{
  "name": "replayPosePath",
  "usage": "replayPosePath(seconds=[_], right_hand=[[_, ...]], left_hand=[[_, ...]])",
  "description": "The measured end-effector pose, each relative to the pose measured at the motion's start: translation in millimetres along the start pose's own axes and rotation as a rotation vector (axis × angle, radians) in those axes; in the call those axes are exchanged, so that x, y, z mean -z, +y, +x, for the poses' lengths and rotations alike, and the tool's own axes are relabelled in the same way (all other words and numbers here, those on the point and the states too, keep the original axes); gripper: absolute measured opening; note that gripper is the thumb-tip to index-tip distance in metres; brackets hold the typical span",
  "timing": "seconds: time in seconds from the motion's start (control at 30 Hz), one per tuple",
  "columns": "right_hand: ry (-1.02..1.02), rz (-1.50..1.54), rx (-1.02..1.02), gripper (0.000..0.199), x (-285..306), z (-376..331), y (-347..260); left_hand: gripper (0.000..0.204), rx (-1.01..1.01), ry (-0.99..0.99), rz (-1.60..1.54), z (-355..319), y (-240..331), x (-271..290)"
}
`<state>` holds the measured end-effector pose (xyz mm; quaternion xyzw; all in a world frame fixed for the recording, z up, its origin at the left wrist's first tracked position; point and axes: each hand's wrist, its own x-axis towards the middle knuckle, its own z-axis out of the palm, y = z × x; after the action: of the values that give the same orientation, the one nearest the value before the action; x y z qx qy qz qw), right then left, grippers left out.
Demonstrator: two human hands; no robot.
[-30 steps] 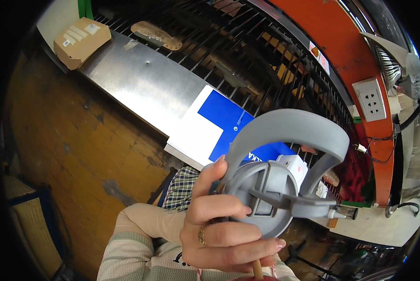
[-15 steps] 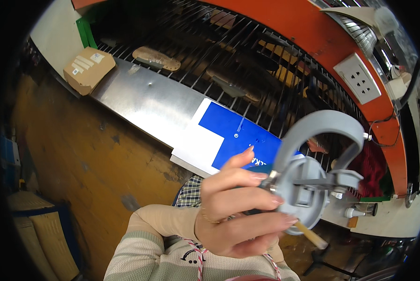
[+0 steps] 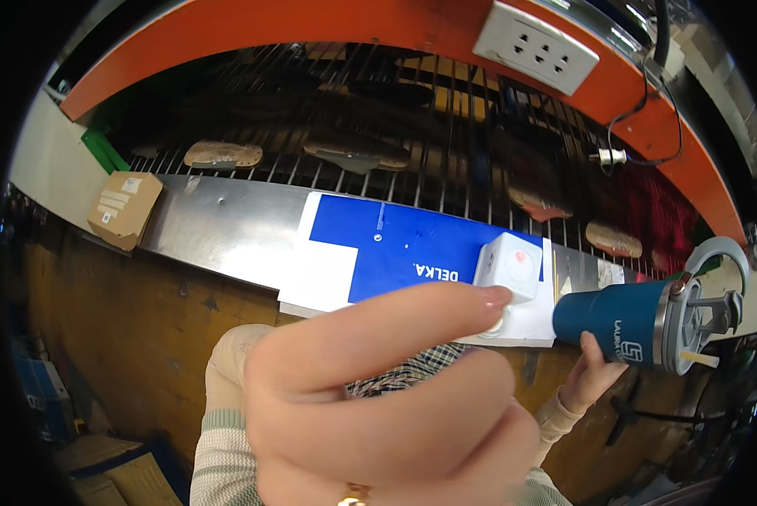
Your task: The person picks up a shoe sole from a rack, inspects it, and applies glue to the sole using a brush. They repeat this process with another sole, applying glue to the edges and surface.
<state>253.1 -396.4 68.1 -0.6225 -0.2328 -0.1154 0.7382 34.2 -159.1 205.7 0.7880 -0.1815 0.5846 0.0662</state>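
Nearest, bottom centre of the frame: my left hand [image 3: 387, 413], fingers curled; I cannot tell whether it grips anything. Lower right: my right hand [image 3: 596, 375] is wrapped round the blue cup [image 3: 593, 314], which tilts, its grey lid [image 3: 693, 319] and straw [image 3: 699, 359] toward the right edge. Step in hand, I judge: supporting the cup one-handed. The next move appears to call for a firm grip and care over the tilt. Beyond, right of centre: a small white box [image 3: 513, 266] on a blue-and-white sheet [image 3: 378, 263]. Farther, upper right: a white socket [image 3: 534, 51]
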Motion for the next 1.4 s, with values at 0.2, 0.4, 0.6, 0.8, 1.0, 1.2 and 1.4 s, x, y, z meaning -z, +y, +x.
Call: replayPosePath(seconds=[0.2, 0.4, 0.6, 0.8, 1.0, 1.2, 1.4], right_hand=[[0.203, -0.130, 0.006, 0.066, 51.3, 20.3, 27.5], [0.362, -0.294, 0.081, 0.079, 97.5, 43.7, 78.6], [0.552, -0.556, 0.154, 0.109, 138.8, 78.5, 143.3], [0.573, -0.599, 0.151, 0.115, 181.2, 128.4, 208.7], [0.649, -0.783, 0.098, 0.113, 227.8, 186.6, 267.2], [0.748, -0.700, 0.013, 0.113, 229.5, 216.0, 271.8], [0.773, -0.567, 0.165, 0.109, 221.4, 228.5, 266.9]], left_hand=[[0.018, 0.097, -0.053, -0.099, 8.2, -6.3, -43.8], [0.025, 0.231, -0.515, -0.393, -5.9, 2.8, -81.6], [0.031, 0.249, -1.317, -0.819, -88.7, 21.7, -121.4], [0.037, 0.612, -1.545, -0.996, -199.5, 35.0, -159.9], [0.033, 0.928, -1.555, -0.920, -254.4, 39.2, -176.9], [0.037, 0.953, -1.577, -0.889, -261.7, 45.3, -185.6], [0.037, 0.928, -1.618, -0.865, -262.0, 49.8, -188.7]])
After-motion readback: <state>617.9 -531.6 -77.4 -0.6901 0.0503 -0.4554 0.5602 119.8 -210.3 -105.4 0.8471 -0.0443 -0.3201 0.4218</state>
